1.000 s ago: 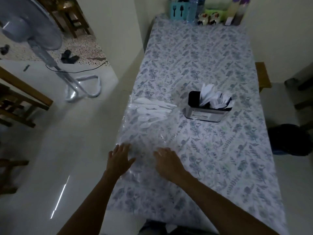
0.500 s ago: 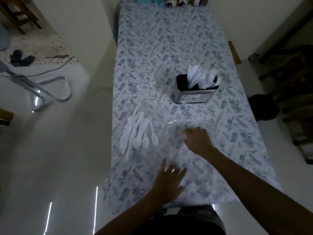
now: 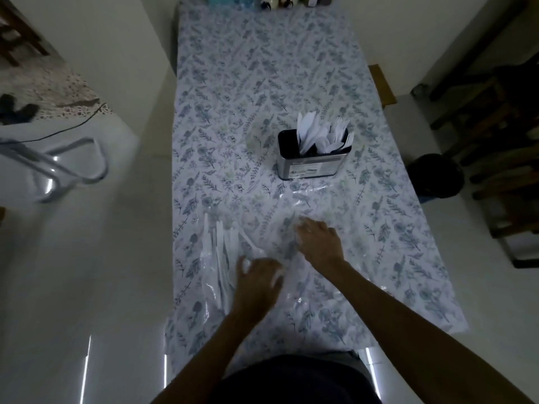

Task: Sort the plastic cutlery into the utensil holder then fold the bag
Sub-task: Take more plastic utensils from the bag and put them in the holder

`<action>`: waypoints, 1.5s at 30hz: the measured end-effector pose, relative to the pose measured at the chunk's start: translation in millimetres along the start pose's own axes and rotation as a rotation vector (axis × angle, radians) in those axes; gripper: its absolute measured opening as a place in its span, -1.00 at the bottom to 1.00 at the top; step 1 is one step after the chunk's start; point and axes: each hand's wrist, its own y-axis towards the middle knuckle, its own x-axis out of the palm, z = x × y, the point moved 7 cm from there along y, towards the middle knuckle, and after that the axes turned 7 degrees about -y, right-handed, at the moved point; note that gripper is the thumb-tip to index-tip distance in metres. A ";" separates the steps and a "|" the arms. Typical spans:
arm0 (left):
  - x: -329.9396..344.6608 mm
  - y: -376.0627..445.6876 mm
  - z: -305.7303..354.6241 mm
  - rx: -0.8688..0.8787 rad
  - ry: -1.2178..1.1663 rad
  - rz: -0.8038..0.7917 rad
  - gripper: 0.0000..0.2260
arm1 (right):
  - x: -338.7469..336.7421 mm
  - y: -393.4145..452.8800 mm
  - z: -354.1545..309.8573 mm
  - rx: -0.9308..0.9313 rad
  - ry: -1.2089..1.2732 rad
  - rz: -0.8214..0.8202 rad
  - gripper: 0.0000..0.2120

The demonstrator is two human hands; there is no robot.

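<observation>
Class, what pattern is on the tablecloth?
The tablecloth is white with blue-grey leaf and flower sprigs, seen in the head view.

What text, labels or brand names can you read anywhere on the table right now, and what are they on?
Label on the front of the shiny metal utensil holder: printed lines and a small picture, too blurred to read.
Nothing readable on the clear plastic bag, the white plastic cutlery or the leaf-patterned tablecloth.
</observation>
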 end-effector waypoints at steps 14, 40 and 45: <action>-53.1 -65.7 -167.6 -1.110 -0.899 0.159 -0.79 | -41.6 -46.4 -3.5 -0.008 0.042 0.555 -0.85; -193.2 -31.9 -96.5 -0.595 -0.669 0.252 -0.87 | -38.7 -74.4 -12.7 0.160 0.349 0.463 -0.95; -205.1 -26.2 -79.9 -0.523 -0.678 0.289 -0.91 | -40.6 -79.2 -8.7 0.155 0.412 0.448 -0.93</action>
